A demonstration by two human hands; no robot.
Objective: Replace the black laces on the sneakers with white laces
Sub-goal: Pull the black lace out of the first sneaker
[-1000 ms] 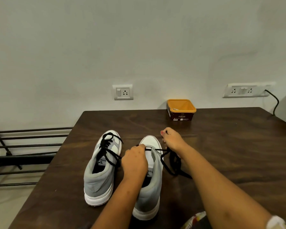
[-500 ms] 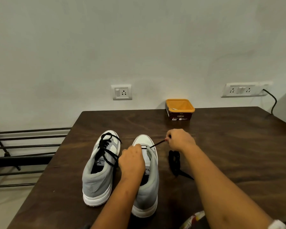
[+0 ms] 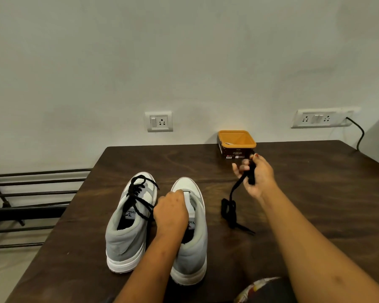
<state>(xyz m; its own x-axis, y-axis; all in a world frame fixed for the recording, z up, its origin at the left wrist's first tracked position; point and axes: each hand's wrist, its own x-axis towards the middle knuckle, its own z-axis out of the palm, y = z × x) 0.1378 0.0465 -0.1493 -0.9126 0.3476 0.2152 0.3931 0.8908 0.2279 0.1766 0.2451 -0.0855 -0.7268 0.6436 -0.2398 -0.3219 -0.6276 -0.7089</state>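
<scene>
Dark wood-grain table, matte and flat, pushed up to a pale wall. At 7 o'clock on it, laced sneaker: soft grey padded collar, white toe panel, thick white rubber sole. Up its front, knotted lace, black and cord-like, criss-crossed, loops loose at the top. Just beside it at 6 o'clock, second sneaker, same grey and white, toe to 12 o'clock, pale tongue showing.

Left hand down on that tongue, knuckles up, fingers curled over the upper and gripping it. Right hand raised toward 1 o'clock, clenched round a loose lace, black, thumb tip up. From the fist, dropping slack to the table and ending in a rumpled heap at 3 o'clock of the second sneaker, near it but apart, one stiff tip trailing toward 5 o'clock.

At 12 o'clock by the far edge, square tub: orange plastic rim and lining, dark labelled wall, top open. Inside, one small pale thing against the left inner wall, too small to tell.
</scene>
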